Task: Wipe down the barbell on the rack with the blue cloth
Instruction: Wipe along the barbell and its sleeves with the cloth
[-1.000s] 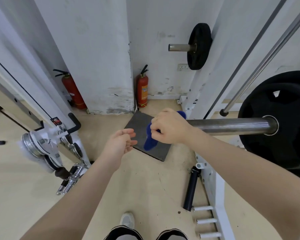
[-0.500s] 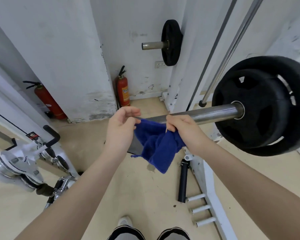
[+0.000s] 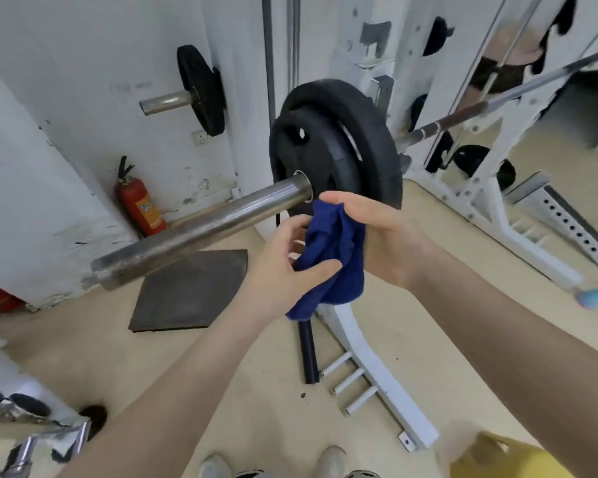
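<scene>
The blue cloth (image 3: 332, 257) looks like soft, light terry: it bunches and drapes freely, so it should fold around a round steel bar without slipping, and it is best taken as a wad in the palm with the fingers curled over it. It hangs between the two hands at the centre of the view, its lower corner dangling toward the floor. The right hand (image 3: 380, 243) holds the upper folds, thumb side pressed into the cloth, while the left hand (image 3: 283, 267) grips the near, lower part with its fingers (image 3: 320, 270) curled across the fabric. Neither hand touches metal. The barbell (image 3: 204, 229) rests on the white rack (image 3: 370, 360) and its bare steel sleeve runs from the left edge, near the viewer, up and right to the black weight plates (image 3: 332, 153). The cloth sits just beside the sleeve where it meets the plates, slightly nearer and lower, and appears apart from it. The bar is rigid, heavy and held by the rack, so it should stay put under rubbing pressure; its sleeve looks dull and marked. A sensible hold would wrap the cloth over the sleeve by the plates.
</scene>
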Tool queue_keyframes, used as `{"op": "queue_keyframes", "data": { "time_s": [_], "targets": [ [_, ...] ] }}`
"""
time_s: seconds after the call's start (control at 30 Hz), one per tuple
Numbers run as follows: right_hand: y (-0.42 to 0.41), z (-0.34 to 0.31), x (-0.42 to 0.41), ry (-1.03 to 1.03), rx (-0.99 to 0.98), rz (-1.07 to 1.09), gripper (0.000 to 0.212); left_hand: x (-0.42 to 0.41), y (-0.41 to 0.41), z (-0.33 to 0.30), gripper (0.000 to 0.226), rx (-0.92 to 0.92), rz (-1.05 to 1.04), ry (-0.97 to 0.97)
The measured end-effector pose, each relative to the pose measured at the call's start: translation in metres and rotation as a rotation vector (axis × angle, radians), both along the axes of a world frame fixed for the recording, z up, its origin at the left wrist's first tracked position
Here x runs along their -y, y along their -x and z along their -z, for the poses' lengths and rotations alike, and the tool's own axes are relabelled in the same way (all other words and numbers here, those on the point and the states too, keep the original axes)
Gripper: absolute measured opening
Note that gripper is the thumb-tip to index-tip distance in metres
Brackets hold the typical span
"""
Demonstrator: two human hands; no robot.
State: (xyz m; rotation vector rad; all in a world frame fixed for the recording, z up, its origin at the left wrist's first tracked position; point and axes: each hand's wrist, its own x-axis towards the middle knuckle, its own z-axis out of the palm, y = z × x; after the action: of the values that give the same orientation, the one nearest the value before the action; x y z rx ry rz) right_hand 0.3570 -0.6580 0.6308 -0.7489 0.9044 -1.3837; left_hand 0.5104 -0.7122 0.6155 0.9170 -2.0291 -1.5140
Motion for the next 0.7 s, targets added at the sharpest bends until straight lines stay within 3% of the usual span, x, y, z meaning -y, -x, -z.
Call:
{"op": "queue_keyframes", "data": {
  "time_s": [0.07, 0.23, 0.6, 0.7],
  "targets": [
    [0.024, -0.004, -0.022, 0.03, -0.048, 0.002, 0.066, -0.014, 0.024, -0.009, 0.042, -0.02, -0.018, 0.037],
    [0.061, -0.025, -0.045, 0.073, -0.154, -0.074, 0.087, -0.022, 0.056, -0.027, 0.023, -0.125, -0.04, -0.022],
    [0.099, -0.05, -0.025, 0.034, -0.502, 0.351, 0.026, 0.014, 0.118, -0.063, 0.011, -0.25, 0.07, -0.092],
    [0.114, -0.051, -0.02, -0.028, -0.551, 0.469, 0.015, 0.027, 0.137, -0.069, 0.017, -0.151, 0.149, 0.112]
  ]
}}
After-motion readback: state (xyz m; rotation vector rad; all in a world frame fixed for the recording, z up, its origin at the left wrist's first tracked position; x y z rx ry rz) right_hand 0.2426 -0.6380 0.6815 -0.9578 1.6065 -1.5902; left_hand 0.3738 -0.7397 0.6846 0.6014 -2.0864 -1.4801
